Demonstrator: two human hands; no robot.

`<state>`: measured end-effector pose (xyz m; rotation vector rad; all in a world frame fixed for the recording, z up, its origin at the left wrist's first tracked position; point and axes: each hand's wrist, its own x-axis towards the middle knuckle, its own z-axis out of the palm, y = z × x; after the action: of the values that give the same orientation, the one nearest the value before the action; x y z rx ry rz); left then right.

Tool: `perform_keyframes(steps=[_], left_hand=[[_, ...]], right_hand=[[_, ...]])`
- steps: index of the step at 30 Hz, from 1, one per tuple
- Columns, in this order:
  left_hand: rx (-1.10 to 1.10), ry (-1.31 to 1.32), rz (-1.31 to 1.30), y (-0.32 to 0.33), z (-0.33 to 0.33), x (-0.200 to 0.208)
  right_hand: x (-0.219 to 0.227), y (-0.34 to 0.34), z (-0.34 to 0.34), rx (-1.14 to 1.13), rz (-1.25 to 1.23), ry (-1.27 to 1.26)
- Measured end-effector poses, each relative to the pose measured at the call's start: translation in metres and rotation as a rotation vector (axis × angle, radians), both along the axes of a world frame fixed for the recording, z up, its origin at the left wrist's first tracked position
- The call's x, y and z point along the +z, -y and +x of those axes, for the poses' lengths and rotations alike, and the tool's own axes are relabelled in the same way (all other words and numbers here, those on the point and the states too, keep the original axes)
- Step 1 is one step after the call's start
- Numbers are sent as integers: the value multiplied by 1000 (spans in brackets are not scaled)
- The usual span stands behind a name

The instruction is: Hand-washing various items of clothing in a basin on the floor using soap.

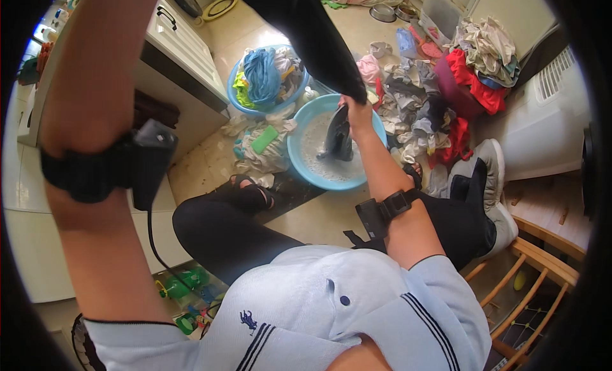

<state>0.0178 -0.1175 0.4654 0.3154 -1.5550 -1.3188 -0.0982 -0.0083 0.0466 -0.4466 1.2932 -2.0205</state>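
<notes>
A long black garment [312, 42], whose exact kind I cannot make out, stretches from the top edge of the view down to my right hand [358, 116]. The fingers of that hand are closed around the wet cloth, above a light blue basin [298, 155] of foamy water. From the grip, the dark lower end [338, 138] hangs down into the suds. My left arm is raised high at the left, and its hand lies beyond the top edge, out of sight.
Behind stands another blue basin [233, 90] heaped with clothes. A green soap bar [264, 139] lies on pale cloths left of the water. Piled laundry [408, 103] and a maroon tub [454, 84] are at the right, near grey-white shoes [494, 179]. A white cabinet [185, 45] stands left.
</notes>
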Motion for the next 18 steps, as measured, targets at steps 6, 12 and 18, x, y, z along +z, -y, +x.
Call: perform_keyframes(steps=[6,12,18], left_hand=[[360,376,-11,9,40,-171],[286,582,-7,-38,28,-367],[169,731,-24,-47,13,-420]], right_hand=[[47,5,-18,-15,-201,313],[80,9,1,57,2,-138],[93,21,0,-43,10,-440]])
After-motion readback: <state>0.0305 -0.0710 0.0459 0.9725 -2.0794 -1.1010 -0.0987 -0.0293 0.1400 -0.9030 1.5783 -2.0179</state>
